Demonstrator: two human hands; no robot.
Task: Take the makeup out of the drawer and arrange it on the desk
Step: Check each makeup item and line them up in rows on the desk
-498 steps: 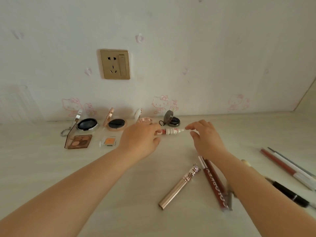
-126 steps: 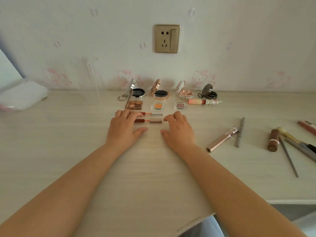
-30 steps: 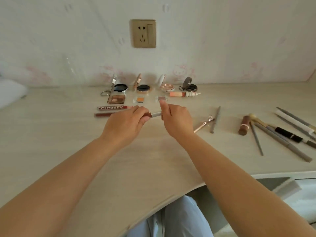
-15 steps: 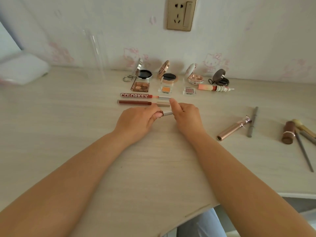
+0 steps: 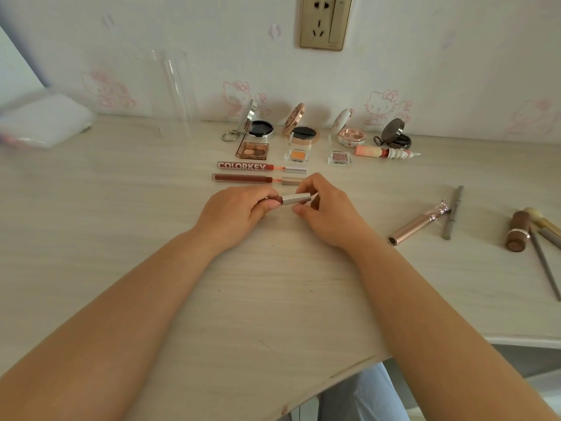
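Both hands hold one lip gloss tube (image 5: 296, 198) just above the desk (image 5: 91, 238). My left hand (image 5: 235, 212) wraps the tube body, which is hidden. My right hand (image 5: 326, 211) pinches its silver cap. Behind them lie two opened lip gloss tubes, a COLORKEY one (image 5: 244, 166) and a dark red one (image 5: 243, 178), each with its cap pulled apart. Further back stand open compacts (image 5: 261, 129) (image 5: 303, 133) (image 5: 349, 135) (image 5: 396, 139), an eyeshadow palette (image 5: 252, 149), two small pans (image 5: 297, 155) (image 5: 339, 157) and a pink-and-white tube (image 5: 385, 152).
To the right lie a rose-gold tube (image 5: 419, 223), a grey pencil (image 5: 452, 212), a brown lipstick (image 5: 517, 230) and several brushes (image 5: 546, 235). A clear glass holder (image 5: 173, 92) and a white packet (image 5: 42, 120) sit at the back left. The desk's front edge curves near my lap.
The view has tilted slightly. My hands still hold the lip gloss tube in front of the two laid-out tubes; more of the silver cap shows between them now.
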